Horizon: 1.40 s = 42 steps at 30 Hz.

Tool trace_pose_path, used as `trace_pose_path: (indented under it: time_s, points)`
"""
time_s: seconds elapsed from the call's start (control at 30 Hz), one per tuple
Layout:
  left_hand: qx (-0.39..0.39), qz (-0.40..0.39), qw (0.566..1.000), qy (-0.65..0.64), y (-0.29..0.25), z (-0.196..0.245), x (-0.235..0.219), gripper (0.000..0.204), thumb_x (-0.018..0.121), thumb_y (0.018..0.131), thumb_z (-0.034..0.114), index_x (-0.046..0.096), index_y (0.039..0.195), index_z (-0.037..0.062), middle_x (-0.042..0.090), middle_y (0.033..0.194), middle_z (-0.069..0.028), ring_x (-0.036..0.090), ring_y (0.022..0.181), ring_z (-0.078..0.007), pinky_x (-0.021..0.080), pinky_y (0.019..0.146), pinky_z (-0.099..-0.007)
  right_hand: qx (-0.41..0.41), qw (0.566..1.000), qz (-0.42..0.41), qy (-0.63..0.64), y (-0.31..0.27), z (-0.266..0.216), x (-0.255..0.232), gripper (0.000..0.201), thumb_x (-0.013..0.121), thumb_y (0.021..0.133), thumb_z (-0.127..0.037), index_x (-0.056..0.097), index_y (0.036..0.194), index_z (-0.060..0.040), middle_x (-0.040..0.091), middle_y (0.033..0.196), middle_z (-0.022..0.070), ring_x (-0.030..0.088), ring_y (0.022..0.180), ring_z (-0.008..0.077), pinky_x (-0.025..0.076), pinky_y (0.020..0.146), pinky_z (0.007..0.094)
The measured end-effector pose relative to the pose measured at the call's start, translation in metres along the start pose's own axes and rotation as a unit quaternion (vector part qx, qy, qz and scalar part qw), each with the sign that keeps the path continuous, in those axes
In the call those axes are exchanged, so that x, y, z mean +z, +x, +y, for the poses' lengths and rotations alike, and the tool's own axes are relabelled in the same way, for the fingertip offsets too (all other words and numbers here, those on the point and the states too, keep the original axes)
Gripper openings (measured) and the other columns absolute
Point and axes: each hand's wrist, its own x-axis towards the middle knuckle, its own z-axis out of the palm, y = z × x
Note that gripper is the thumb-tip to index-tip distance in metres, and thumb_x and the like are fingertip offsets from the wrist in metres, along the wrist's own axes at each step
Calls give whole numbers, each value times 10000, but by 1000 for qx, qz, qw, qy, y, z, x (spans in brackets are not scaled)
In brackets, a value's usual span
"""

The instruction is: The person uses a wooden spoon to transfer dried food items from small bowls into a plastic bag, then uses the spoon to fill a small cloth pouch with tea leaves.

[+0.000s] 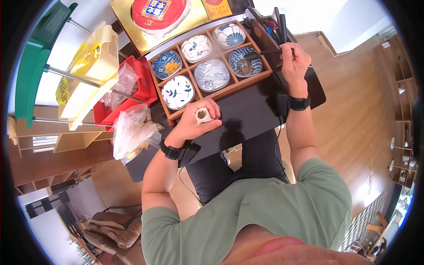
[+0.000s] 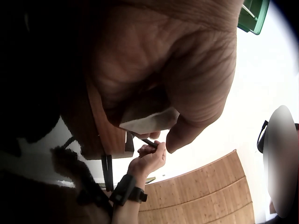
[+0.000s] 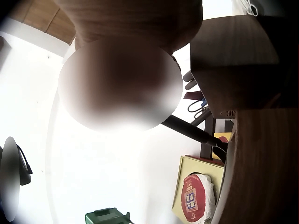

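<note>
My left hand (image 1: 191,120) grips a small off-white pouch (image 1: 203,116) upright, its mouth turned up and brown bits showing inside. In the left wrist view the pale pouch (image 2: 152,122) pokes out between thumb and fingers. Over the table's right side, my right hand (image 1: 295,64) holds a long dark spoon (image 1: 270,52) by its handle. The spoon's bowl lies over a blue wave-patterned dish (image 1: 257,61) containing brown stick-like pieces (image 1: 245,68). In the right wrist view the spoon's dark shaft (image 3: 189,129) runs toward the box, while a blur covers the hand.
A divided wooden box (image 1: 207,94) holds several dishes, one with orange pieces (image 1: 171,67). Beyond it lies a red round package (image 1: 159,13) on a gold box. A pen holder (image 1: 260,33) stands behind right; red bins (image 1: 143,84) and a plastic bag (image 1: 134,132) sit left.
</note>
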Motion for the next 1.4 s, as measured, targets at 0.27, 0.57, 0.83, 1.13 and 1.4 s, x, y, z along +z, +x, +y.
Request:
trace_pose_path:
  time_s: [0.27,0.57,0.83,1.13,1.4]
  points:
    - [-12,-5,1000,8,1,3,1,253,792,791,-37,564,808,71,637,937,-52,593,852,-120,466,760,-265,26,998,-50,-5,-1,-4,-1,180,703,953,-181,718,865,-25,585,567,37,502,495,102,395,494,261]
    - [-16,-2,1000,-3,1,-2,0,242,793,794,-30,573,818,67,636,942,-54,589,852,-118,464,758,-266,68,994,-82,24,0,-11,0,198,704,958,-184,712,865,-9,624,577,27,543,511,83,411,499,244]
    - [-19,-2,1000,-10,1,-3,-1,239,790,800,-32,573,829,64,634,949,-55,586,846,-114,466,751,-264,99,987,-107,61,0,-10,-4,234,666,987,-201,717,856,-13,610,564,9,526,507,69,395,493,237]
    - [-7,-4,1000,0,2,-2,0,243,789,800,-36,571,829,66,633,946,-55,589,848,-120,470,755,-267,130,985,-88,77,-3,-7,-1,202,711,959,-195,722,867,-15,635,582,7,538,516,41,383,477,215]
    - [-13,-3,1000,9,2,-1,0,246,798,797,-29,572,819,67,635,938,-55,595,861,-124,469,762,-269,59,997,-2,55,-2,-4,0,148,753,933,-153,727,909,-10,562,593,-46,459,525,22,363,489,201]
